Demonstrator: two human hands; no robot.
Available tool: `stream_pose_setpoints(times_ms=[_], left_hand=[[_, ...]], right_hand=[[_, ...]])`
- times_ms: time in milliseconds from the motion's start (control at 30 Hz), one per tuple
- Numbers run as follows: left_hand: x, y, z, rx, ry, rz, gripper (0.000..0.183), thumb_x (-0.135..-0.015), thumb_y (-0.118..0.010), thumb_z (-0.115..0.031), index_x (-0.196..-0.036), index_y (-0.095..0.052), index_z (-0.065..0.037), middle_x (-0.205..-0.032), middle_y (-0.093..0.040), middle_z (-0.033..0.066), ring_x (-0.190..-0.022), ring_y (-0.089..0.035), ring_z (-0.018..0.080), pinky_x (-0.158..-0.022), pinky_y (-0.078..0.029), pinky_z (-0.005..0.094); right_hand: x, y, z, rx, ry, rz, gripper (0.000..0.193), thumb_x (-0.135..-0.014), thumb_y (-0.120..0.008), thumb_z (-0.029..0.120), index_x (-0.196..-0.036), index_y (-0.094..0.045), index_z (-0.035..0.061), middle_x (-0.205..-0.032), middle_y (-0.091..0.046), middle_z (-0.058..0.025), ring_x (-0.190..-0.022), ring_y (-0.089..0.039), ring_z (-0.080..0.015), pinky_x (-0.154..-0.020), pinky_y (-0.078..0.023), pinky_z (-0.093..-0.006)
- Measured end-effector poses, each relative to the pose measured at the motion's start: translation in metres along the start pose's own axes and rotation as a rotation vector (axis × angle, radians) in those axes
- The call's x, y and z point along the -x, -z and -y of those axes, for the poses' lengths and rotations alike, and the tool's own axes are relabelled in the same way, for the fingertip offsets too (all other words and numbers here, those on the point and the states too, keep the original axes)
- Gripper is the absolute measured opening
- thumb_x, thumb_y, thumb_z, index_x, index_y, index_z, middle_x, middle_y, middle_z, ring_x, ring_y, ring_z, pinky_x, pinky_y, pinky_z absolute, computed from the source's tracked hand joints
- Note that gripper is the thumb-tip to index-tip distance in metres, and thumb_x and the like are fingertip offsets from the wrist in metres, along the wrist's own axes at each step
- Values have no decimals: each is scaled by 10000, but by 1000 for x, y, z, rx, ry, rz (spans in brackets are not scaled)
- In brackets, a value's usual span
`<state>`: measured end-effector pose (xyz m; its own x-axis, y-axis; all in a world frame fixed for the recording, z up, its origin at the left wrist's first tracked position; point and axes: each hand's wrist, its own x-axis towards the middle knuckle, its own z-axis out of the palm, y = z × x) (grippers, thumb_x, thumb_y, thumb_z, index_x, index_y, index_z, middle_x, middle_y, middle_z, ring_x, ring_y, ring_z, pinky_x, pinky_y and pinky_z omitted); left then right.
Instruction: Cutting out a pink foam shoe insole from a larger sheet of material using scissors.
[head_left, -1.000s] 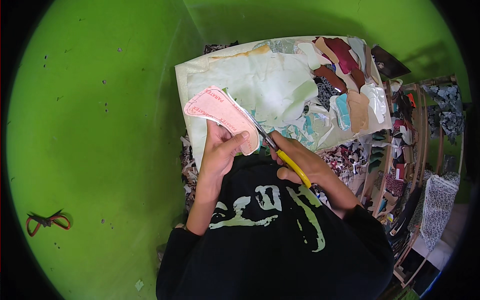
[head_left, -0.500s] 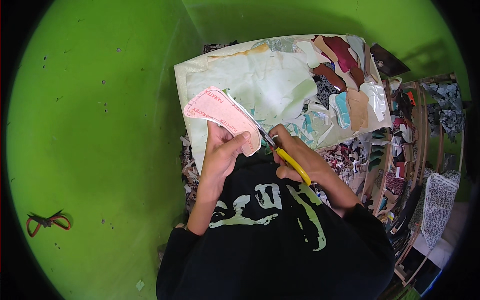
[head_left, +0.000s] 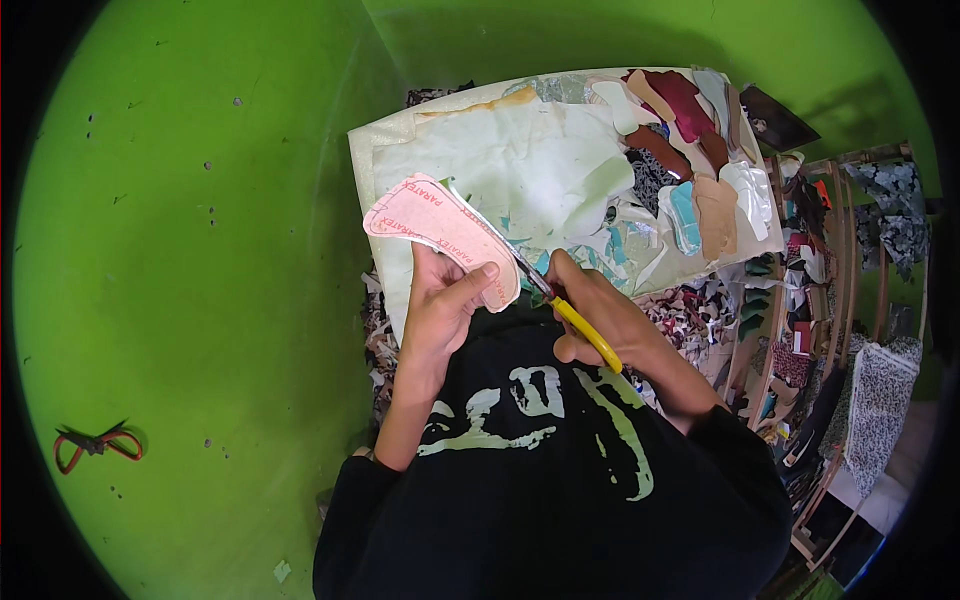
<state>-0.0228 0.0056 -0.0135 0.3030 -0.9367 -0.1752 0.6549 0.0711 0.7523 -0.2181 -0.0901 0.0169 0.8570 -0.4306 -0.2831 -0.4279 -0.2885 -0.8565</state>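
Note:
My left hand (head_left: pixel 440 305) pinches a pink shoe insole piece (head_left: pixel 450 228) near its lower end, thumb on top and fingers underneath. Printed lettering and a drawn outline show on its face. In my right hand (head_left: pixel 605 315) is a pair of scissors (head_left: pixel 588 336) with yellow handles, pointing up and left. Its blades lie along the insole's right edge, where a thin dark-and-white strip runs. How far apart the blades are is hard to make out.
A pale sheet-covered table (head_left: pixel 500 140) lies beyond my hands, with cut sole pieces (head_left: pixel 714 220) and scraps on its right. Fabric offcuts (head_left: pixel 690 325) are heaped below it. A loaded wooden rack (head_left: pixel 845 270) stands at right. Red-handled snips (head_left: pixel 97 444) are at far left.
The insole piece has shifted very slightly left. The scissors have moved a little down along its edge, and my right fingers have changed position slightly.

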Motion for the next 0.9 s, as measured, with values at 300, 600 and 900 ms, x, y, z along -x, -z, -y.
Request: stream_pose_setpoints(times_ms=[300,600,900], left_hand=[[5,-2,-1,26,11,8,900,-844,-613,121,-1530,-80,-114,-1257,-546,140,-1087,-620,194,-858,-542,316],[8,8,14,102,129,92,881,-857,-600,123,-1532,-100,-144,-1233,-564,107,-1078,-626,183,-847,-558,316],[10,-1,8,129,243,140,897,-853,-602,109,-1539,-94,-170,-1207,-576,117,-1044,-639,191,-796,-571,322]], right_hand=[[1,-1,3,135,174,-98,848,-650,-846,573,-1025,-352,-5,-713,-531,-219,-702,-563,-488,-634,-467,-458],[-2,2,2,189,168,-103,857,-651,-848,578,-1034,-344,1,-633,-504,-199,-640,-568,-468,-591,-465,-447],[-10,-9,-7,173,276,-243,846,-644,-866,548,-1030,-348,3,-657,-531,-201,-646,-589,-462,-588,-478,-450]])
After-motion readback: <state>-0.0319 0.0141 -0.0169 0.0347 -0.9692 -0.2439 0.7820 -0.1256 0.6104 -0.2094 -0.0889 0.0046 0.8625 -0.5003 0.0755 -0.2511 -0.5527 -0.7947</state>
